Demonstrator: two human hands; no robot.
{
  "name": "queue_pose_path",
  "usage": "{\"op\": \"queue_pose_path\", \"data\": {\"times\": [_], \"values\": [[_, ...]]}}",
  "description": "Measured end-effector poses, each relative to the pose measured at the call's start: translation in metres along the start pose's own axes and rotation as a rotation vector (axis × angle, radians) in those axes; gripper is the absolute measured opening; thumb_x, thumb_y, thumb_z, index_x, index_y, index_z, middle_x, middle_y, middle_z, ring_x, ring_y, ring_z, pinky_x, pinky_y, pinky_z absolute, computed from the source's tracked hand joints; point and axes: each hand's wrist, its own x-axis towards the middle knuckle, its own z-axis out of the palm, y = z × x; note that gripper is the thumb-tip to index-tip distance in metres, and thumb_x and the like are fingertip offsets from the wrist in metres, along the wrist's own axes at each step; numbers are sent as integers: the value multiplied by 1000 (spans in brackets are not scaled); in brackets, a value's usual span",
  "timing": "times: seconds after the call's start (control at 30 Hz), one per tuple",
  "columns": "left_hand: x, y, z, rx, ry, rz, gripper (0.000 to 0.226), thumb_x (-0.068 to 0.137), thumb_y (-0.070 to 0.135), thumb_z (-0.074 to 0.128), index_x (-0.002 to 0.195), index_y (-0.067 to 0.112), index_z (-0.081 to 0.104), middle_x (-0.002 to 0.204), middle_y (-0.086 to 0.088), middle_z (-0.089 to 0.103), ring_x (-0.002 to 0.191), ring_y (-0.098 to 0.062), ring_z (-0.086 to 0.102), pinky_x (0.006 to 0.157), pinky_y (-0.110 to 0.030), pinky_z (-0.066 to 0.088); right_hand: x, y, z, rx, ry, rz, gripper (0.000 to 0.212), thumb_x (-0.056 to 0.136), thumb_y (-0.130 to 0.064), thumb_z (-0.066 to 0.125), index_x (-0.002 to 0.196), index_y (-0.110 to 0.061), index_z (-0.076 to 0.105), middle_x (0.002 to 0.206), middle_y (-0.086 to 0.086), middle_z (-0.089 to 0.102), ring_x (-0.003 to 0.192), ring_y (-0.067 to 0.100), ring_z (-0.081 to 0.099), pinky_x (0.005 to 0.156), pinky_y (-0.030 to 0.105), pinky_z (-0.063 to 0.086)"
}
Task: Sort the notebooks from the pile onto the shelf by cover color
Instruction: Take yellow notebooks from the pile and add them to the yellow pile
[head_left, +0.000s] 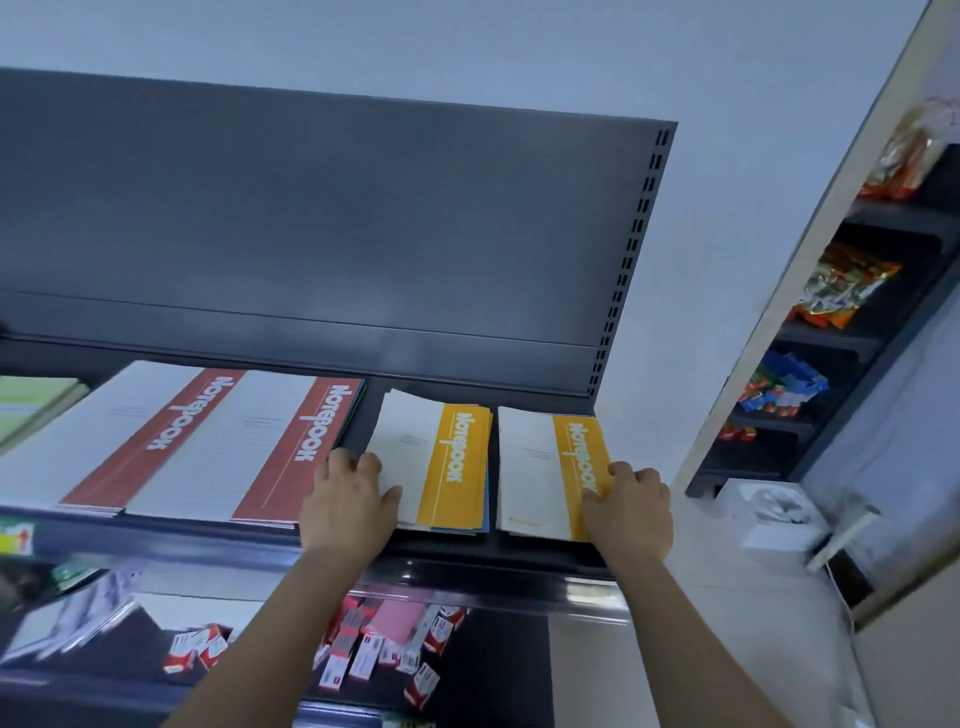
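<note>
On the dark shelf (457, 553) lie two red-and-white notebooks (171, 441) (270, 452) at the left and a green one (31, 405) at the far left edge. A stack topped by a yellow-and-white notebook (441, 457), with blue covers showing beneath, sits in the middle. My left hand (348, 504) grips that stack's left edge, thumb on the white cover. A separate yellow-and-white notebook (545, 467) lies to the right. My right hand (628, 509) holds its right edge, fingers curled over the yellow band.
The shelf's dark back panel (332, 218) rises behind the notebooks. The lower shelf holds several small red-and-white boxes (363, 649). A side rack with snack packets (836, 291) stands at the right, with a white box (769, 514) on the floor.
</note>
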Motion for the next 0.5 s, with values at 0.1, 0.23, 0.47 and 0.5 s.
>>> {"op": "queue_pose_path", "data": {"times": [0.1, 0.23, 0.47, 0.5], "values": [[1, -4, -10, 36, 55, 13, 43, 94, 44, 48, 130, 19, 48, 130, -4, 44, 122, -25, 39, 93, -37, 43, -2, -15, 3, 23, 73, -125, 41, 91, -32, 55, 128, -14, 54, 122, 11, 52, 113, 29, 46, 89, 37, 41], [-4, -20, -32, 151, 114, 0, 41, 94, 37, 48, 129, 16, 49, 127, -5, 50, 120, -25, 42, 95, -36, 40, -13, -47, 8, 94, 87, -306, 44, 91, -30, 58, 132, -15, 53, 124, 9, 55, 117, 27, 47, 93, 37, 40], [-29, -76, -74, 342, 133, -71, 40, 95, 29, 45, 132, 15, 45, 131, -4, 50, 122, -23, 43, 96, -34, 41, -53, -125, 16, 26, 35, -642, 40, 91, -33, 55, 129, -18, 52, 125, 5, 54, 119, 26, 47, 94, 37, 38], [-35, -85, -81, 366, 140, -91, 41, 96, 30, 45, 133, 15, 44, 133, -4, 49, 123, -23, 42, 97, -34, 40, -60, -137, 18, 25, 33, -707, 40, 91, -33, 56, 128, -18, 53, 125, 4, 55, 119, 26, 47, 94, 37, 38]]}}
